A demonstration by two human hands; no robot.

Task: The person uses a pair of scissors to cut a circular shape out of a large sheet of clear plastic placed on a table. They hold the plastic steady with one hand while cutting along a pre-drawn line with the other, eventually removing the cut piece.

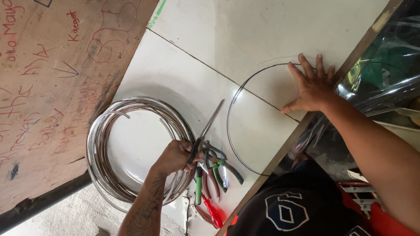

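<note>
The right hand (pixel 314 88) lies flat, pinning a wire hoop (pixel 234 111) at the tile's edge; the left hand (pixel 173 157) grips snips (pixel 206 133) beside the coil (pixel 138 150). The hoop looks springy and light, best held on its arc.

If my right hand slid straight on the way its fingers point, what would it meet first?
Probably nothing soon: the right hand lies flat on the thin dark wire loop, fingers pointing across bare white tile, which looks free as far as visible.

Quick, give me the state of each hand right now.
Left hand: closed around the scissors, beside the wire coil.
Right hand: open, flat on the white table, pressing the wire loop.
</note>
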